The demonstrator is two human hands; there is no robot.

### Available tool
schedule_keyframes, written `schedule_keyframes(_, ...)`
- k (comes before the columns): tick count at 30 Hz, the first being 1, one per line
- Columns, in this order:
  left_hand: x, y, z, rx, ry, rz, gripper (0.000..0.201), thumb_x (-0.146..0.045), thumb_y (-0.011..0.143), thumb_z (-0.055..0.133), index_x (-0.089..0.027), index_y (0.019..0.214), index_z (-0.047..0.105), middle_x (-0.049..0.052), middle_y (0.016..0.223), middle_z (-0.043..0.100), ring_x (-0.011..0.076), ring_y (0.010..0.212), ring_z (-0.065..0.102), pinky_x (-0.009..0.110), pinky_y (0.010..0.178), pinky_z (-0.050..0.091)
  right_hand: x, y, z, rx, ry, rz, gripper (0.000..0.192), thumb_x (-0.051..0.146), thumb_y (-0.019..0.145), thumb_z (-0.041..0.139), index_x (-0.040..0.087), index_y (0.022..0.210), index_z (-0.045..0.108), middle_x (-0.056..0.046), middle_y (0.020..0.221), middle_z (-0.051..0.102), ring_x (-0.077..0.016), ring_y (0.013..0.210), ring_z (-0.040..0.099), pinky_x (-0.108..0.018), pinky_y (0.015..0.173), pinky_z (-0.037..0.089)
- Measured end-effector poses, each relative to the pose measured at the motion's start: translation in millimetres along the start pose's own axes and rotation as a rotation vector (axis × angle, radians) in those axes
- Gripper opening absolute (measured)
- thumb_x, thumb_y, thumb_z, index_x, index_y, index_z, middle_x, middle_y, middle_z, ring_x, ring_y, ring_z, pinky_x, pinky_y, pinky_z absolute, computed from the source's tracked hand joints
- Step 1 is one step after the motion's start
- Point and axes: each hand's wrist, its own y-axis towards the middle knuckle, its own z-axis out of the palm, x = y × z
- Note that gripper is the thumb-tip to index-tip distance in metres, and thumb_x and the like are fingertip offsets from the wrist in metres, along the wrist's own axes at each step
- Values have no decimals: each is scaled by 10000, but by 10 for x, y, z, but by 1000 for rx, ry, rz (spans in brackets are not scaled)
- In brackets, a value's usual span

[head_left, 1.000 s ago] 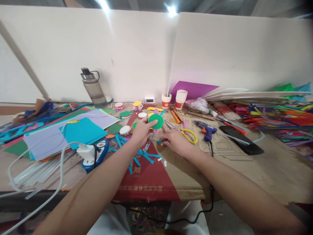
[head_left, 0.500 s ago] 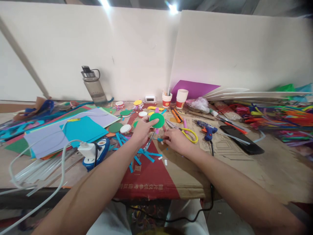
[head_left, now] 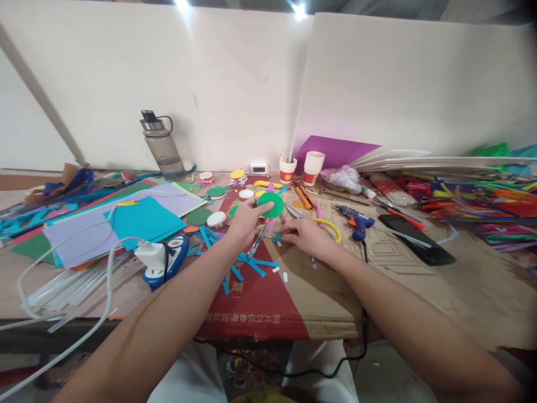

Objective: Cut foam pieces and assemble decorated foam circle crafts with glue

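Left hand [head_left: 245, 223] grip closed on green paper disc [head_left: 271, 205], thumb across the near face, disc held upright just above the surface [head_left: 419, 280]. Right hand [head_left: 306, 236] grip pinched together on small blue paper piece [head_left: 277, 238], low, touching or nearly touching the cardboard sheet [head_left: 319, 291]; exact contact hard to tell. Disc directly above and slightly left of the blue piece, the two apart. Purple strip [head_left: 271, 188] poking out behind the disc's top edge. Loose blue paper strips [head_left: 247, 266] scattered under the left wrist. Yellow-handled scissors [head_left: 323, 225] just beyond the right hand, partly hidden by it. Blue glue gun [head_left: 354, 219] further right, cord running off the near edge. Black phone [head_left: 417, 247] beyond that. Two paper cups [head_left: 300, 169] and a grey water bottle [head_left: 161, 146] against the back wall. Stack of coloured paper sheets [head_left: 109, 224] to the left, a plugged power adapter [head_left: 153, 256] beside it. Risks, as judged: thin disc likely to crease if thumb pressure grows; tiny blue piece easy to lose among like-coloured scraps if the pinch slackens; wrist sweep could catch the scissors or scatter strips; glue gun tip close enough to brush the forearm.
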Motion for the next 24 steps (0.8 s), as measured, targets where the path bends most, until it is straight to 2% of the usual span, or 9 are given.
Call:
schedule_keyframes(5, -48, -16, 18, -26, -16, -17, 421, -299, 553, 861, -134, 888, 666, 33, 837, 679, 119, 655, 600, 233, 521, 444, -15, 4, -75, -12, 135, 65, 148, 268, 809, 589, 172, 789, 700, 22, 666, 646, -123, 627, 549, -230, 590, 394)
schedule_keyframes(11, -45, -2, 10, -3, -26, 1, 412, -292, 542, 869, -135, 868, 671, 32, 822, 680, 116, 650, 592, 231, 528, 445, -36, 20, -162, -79, 301, 128, 130, 283, 777, 565, 180, 715, 613, 40, 598, 606, -105, 569, 519, -234, 622, 409)
schedule_keyframes(17, -41, 2, 4, 17, -25, 4, 435, -317, 525, 886, -136, 857, 673, 24, 788, 668, 106, 642, 583, 214, 529, 447, 20, 0, -210, -31, 428, 231, 136, 302, 767, 565, 184, 704, 586, 54, 555, 568, -88, 486, 475, -218, 546, 366)
schedule_keyframes(20, -40, 3, 3, 12, -22, 5, 440, -321, 522, 887, -133, 855, 670, 21, 774, 660, 104, 636, 580, 210, 518, 441, -11, 8, -195, -45, 340, 201, 176, 317, 790, 557, 180, 693, 606, 34, 598, 606, -97, 526, 500, -225, 576, 383)
schedule_keyframes(24, -38, 6, 4, -6, -20, -6, 451, -322, 512, 891, -136, 858, 669, 26, 782, 667, 108, 644, 587, 202, 512, 435, -76, 18, -138, -66, 62, 111, 213, 296, 810, 561, 177, 654, 645, 23, 611, 618, -115, 595, 524, -232, 588, 378)
